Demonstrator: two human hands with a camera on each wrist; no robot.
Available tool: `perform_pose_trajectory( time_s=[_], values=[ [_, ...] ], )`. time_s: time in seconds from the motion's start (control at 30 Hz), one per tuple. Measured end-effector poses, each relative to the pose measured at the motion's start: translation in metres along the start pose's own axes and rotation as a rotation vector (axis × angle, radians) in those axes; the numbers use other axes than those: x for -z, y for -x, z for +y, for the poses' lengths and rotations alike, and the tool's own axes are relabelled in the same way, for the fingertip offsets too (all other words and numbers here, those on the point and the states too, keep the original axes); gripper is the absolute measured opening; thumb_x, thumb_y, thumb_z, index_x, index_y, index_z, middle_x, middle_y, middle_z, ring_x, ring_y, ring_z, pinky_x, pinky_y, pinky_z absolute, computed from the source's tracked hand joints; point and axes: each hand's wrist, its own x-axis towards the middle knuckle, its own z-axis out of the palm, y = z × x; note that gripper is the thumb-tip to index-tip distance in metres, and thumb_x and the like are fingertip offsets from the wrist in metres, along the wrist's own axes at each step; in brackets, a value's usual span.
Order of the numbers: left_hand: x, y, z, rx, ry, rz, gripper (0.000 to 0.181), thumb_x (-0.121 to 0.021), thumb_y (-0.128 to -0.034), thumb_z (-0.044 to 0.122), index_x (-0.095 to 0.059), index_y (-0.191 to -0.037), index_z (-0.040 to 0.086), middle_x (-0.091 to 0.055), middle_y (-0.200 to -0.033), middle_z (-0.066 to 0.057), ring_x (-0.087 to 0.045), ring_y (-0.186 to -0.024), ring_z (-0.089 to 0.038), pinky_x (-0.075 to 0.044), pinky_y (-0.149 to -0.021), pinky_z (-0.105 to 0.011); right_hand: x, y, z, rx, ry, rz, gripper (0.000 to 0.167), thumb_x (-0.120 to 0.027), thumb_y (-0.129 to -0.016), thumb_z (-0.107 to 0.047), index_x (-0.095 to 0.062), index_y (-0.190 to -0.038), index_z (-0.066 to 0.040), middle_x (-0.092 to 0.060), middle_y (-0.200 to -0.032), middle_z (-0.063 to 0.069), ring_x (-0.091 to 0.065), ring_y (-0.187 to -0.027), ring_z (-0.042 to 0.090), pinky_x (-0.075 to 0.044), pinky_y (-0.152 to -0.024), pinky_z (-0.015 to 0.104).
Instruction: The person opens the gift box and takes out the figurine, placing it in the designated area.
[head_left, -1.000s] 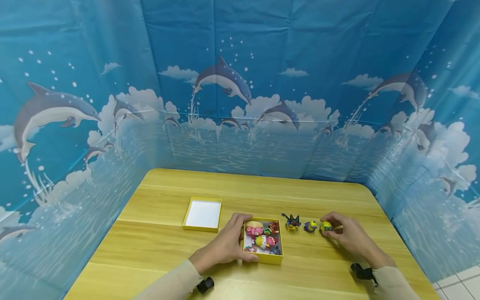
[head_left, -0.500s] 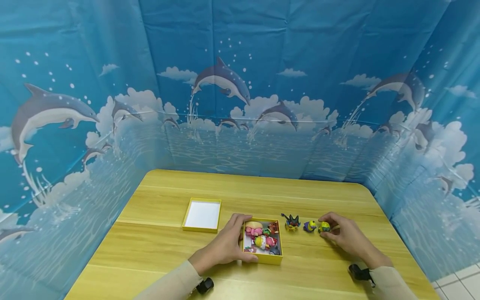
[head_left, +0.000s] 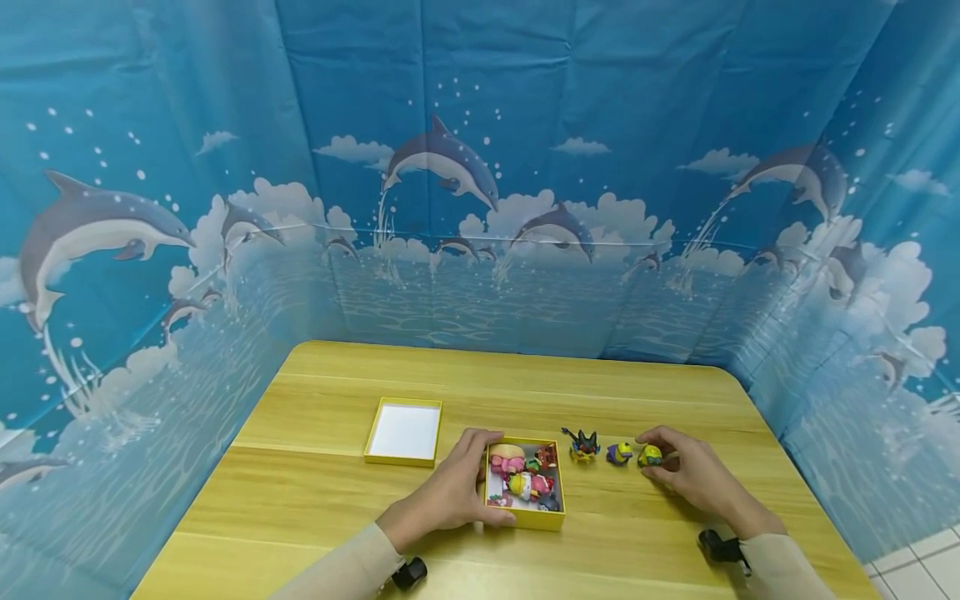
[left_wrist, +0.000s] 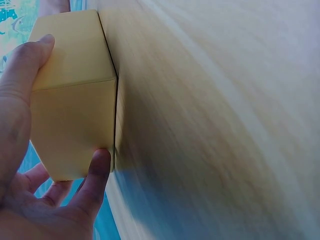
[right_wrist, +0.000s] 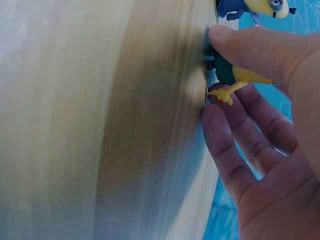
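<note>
Yellow box (head_left: 542, 520) is standing open-topped near the middle of the wood-grain table (head_left: 315, 500). The left hand (head_left: 446, 492) is gripping it from its left side; the thumb is pressing on the near wall, the fingers are reaching round toward the far wall, and the grasp is spanning the box's width. Inside, from near to far, a dark grey piece (head_left: 549, 502) is occupying the near right corner, a yellow-and-pink figurine (head_left: 529, 485) is lying across the middle, and a pink figurine (head_left: 507, 461) and a brown figurine (head_left: 547, 455) are filling the far left and far right corners.

To the right of the box, the right hand (head_left: 697, 471) is curling its thumb and fingers round the yellow-green figurine (head_left: 649, 455), low at the table surface; the tightness of this hold cannot be told. Just left of it, a purple-and-yellow figurine (head_left: 619, 453) is resting on the table, followed by a black figurine (head_left: 584, 447), slightly farther back. Beyond the left hand, a shallow yellow tray (head_left: 405, 431) is lying with its white interior facing up. Past the table's far edge, a blue backdrop (head_left: 465, 292) is displaying printed dolphins (head_left: 441, 158).
</note>
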Motion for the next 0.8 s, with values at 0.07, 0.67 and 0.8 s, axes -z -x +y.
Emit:
perform_pose_trajectory(
  time_s=[0.07,0.67,0.8],
  values=[
    [0.000,0.000,0.000,0.002,-0.004,-0.001,0.125,-0.105,-0.0835,0.060,-0.036,-0.180,0.019,-0.045,-0.176,-0.007,-0.056,-0.159,-0.031,-0.052,-0.133,-0.053,0.001,0.000,0.000,0.000,0.005,-0.005,0.042,-0.095,-0.097,-0.009,-0.078,-0.135,-0.010,-0.084,-0.124,0.008,-0.078,-0.099,0.015,-0.067,-0.077,0.025],
    [0.001,0.000,0.000,-0.012,0.000,0.005,0.125,-0.105,-0.0833,0.059,-0.036,-0.180,0.020,-0.045,-0.175,-0.008,-0.056,-0.158,-0.031,-0.053,-0.132,-0.054,0.008,0.006,-0.008,-0.004,0.054,0.011,0.053,-0.099,-0.095,-0.020,-0.077,-0.143,-0.011,-0.079,-0.134,0.009,-0.076,-0.108,0.023,-0.067,-0.083,0.036],
    [0.001,0.001,0.000,-0.009,-0.001,0.004,0.125,-0.105,-0.0836,0.060,-0.036,-0.180,0.021,-0.045,-0.175,-0.008,-0.056,-0.158,-0.031,-0.053,-0.132,-0.055,0.010,0.006,-0.010,0.012,0.063,0.016,0.055,-0.098,-0.096,-0.020,-0.076,-0.145,-0.010,-0.077,-0.135,0.010,-0.077,-0.113,0.030,-0.070,-0.092,0.051]
  ],
)
